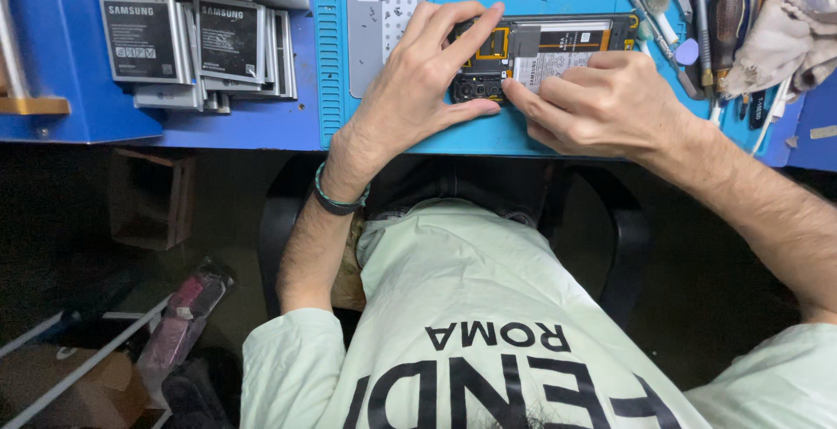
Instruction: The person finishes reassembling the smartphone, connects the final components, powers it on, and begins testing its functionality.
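An opened phone (558, 41) lies back-up on a blue work mat (488, 137), its black frame, camera cluster and white-labelled battery exposed. My left hand (418, 89) grips the phone's left end, fingers spread over its top edge and thumb along its lower edge by the cameras. My right hand (602, 106) rests on the phone's lower middle, with the fingertips pressing at the battery's left lower corner. No tool shows in either hand.
A stack of flat grey phone batteries (200, 45) lies on the blue table at left. Tweezers, screwdrivers and a brush (680, 19) sit at the mat's right, beside a crumpled cloth (780, 28). A grey tray with small screws (384, 2) is behind my left hand.
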